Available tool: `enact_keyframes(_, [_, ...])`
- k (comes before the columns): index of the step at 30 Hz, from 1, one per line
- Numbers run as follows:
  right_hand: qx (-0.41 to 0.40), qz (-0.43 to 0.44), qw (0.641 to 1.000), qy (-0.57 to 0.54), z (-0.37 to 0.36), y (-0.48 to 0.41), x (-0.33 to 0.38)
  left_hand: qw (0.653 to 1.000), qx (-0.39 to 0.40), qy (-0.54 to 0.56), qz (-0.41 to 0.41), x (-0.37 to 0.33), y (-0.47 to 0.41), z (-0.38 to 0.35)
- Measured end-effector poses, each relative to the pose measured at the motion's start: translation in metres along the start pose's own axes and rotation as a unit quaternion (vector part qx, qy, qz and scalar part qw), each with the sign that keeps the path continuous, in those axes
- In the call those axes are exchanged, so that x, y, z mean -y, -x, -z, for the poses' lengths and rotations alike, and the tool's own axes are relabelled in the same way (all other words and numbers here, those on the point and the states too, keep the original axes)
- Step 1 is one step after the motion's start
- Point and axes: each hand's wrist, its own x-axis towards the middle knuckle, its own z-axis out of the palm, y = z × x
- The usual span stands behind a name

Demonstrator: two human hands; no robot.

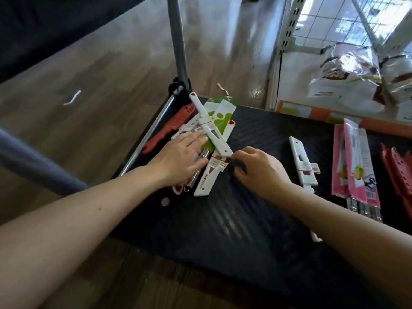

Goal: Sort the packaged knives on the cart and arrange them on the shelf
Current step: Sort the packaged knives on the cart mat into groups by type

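The cart deck [263, 139] is black with a ribbed diagonal pattern. The white-sheathed knife [219, 139] has a red tip and a black handle, and lies across green-and-white packets [223, 117] beside a brick-red knife [171, 127]. The pink packets [354, 175] carry yellow and white print, and the floor [111, 74] is brown wood-grain.

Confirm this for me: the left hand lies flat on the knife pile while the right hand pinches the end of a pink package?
No: the head view shows the right hand pinching the end of a white package, not a pink one. The pink packages lie untouched. The left hand does lie flat on the knife pile.
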Motion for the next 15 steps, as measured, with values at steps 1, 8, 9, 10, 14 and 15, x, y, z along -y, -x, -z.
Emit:
enact_keyframes(1, [-0.005, 0.001, 1.000, -0.004, -0.001, -0.006, -0.001, 1.000, -0.001, -0.004, -0.010, 0.005, -0.005, 0.002])
enact_keyframes(8, [-0.010, 0.030, 0.999, 0.043, 0.003, -0.046, -0.023, 0.999, -0.044, 0.000, -0.026, 0.035, -0.057, 0.014])
enact_keyframes(9, [-0.007, 0.031, 0.998, 0.047, 0.002, -0.051, -0.026, 0.999, -0.037, -0.008, -0.034, 0.037, -0.065, 0.014])
enact_keyframes(10, [0.001, 0.033, 0.998, 0.049, 0.001, -0.055, -0.028, 0.998, -0.026, -0.023, -0.049, 0.039, -0.072, 0.012])
enact_keyframes(14, [0.026, 0.072, 0.996, 0.052, -0.003, -0.071, -0.027, 0.996, -0.006, -0.051, -0.079, 0.047, -0.098, 0.006])
enact_keyframes(15, [0.024, 0.089, 0.994, 0.055, -0.003, -0.075, -0.027, 0.996, -0.006, -0.045, -0.082, 0.049, -0.103, 0.005])
